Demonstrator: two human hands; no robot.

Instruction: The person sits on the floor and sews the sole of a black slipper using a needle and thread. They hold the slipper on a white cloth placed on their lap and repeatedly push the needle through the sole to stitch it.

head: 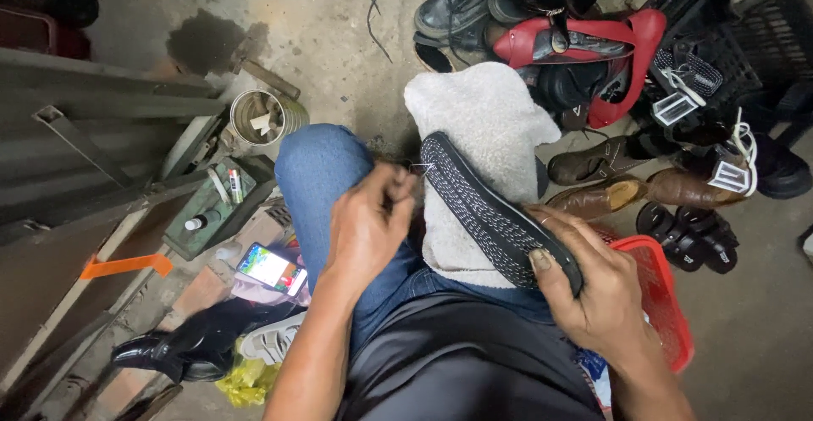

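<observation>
A black shoe lies sole up across a white towel on my knee, its sole ribbed with pale lines. My right hand grips the heel end, thumb pressed on the sole. My left hand is pinched shut at the toe end, holding a thin needle or thread against the sole's edge. What exactly the fingers pinch is too small to tell.
A pile of shoes, among them a red one and brown ones, lies at the right. A red basket sits by my right wrist. At the left stand a tin can, a green box, a lit phone and a black shoe.
</observation>
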